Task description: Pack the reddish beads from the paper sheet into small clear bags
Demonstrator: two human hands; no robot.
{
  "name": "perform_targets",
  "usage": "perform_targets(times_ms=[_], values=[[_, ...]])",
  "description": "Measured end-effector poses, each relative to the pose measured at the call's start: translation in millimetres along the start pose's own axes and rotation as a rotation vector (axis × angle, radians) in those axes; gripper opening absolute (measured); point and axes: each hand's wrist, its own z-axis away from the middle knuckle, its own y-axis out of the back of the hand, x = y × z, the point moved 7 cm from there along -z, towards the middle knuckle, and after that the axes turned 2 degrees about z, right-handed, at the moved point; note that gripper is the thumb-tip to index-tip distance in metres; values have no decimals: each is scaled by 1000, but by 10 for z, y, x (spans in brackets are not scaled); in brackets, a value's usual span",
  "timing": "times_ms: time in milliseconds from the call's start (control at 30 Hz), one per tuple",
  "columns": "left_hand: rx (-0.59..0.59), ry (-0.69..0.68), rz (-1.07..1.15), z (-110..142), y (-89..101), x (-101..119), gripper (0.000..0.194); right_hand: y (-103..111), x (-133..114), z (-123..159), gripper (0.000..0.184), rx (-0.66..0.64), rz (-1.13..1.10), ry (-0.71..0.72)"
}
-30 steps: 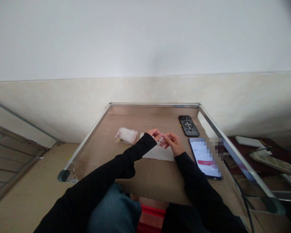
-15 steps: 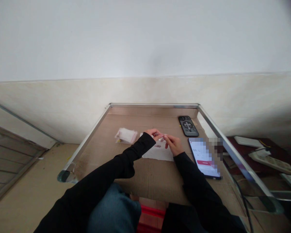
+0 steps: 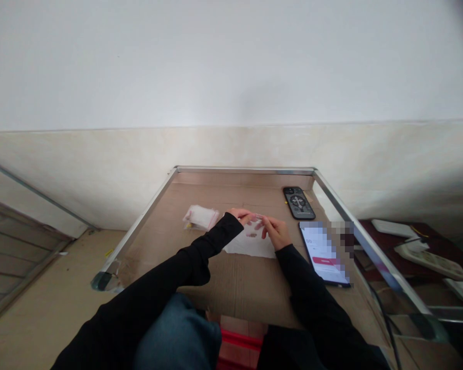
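Two bare hands work low over a sheet of white paper [image 3: 250, 247], with black sleeves [image 3: 212, 247] running up to the wrists. The left hand [image 3: 239, 216] and the right hand [image 3: 277, 232] are both half-closed, fingertips drawn in toward each other. They seem to pinch a small pale item [image 3: 255, 221] just above the paper, between them, but it is too small to identify, and whether either hand truly grips it cannot be told. The step in hand looks like fine fingertip handling; the next move calls for a steady pinch. Nearby on the cardboard sheet [image 3: 239, 285] lie a clear plastic packet [image 3: 200, 217], a black smartphone [image 3: 298, 203] and a lit smartphone [image 3: 323, 254] — its screen blurred out.
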Motion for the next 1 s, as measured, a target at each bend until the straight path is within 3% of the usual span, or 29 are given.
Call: perform_targets(times_ms=[167, 300, 400, 500, 633, 700, 800, 900, 1000], values=[[-16, 1, -13, 22, -2, -91, 41, -23, 42, -3, 41, 19, -183, -66], [11, 38, 50, 21, 109, -84, 31, -36, 4, -11, 39, 4, -222, -60], [14, -8, 13, 26, 403, 14, 23, -37, -6, -16, 37, -5, -220, -61], [8, 24, -63, 37, 863, 6, 20, -43, -13, -19, 38, -20, -218, -58], [8, 267, -310, 69, 1444, -239, 20, -70, -27, -4, 37, -34, -166, -42], [2, 331, -387, 77, 1594, -368, 19, -80, -23, 6, 36, -35, -120, -31], [3, 336, -453, 54, 1653, -542, 20, 16, 29, -19, 36, 40, -14, -27], [-7, 289, -476, 5, 1628, -674, 28, 306, 107, -136, 36, 200, 223, -40], [10, 185, -563, -37, 1639, -702, 32, 586, 218, -379, 38, 196, 593, -107]])
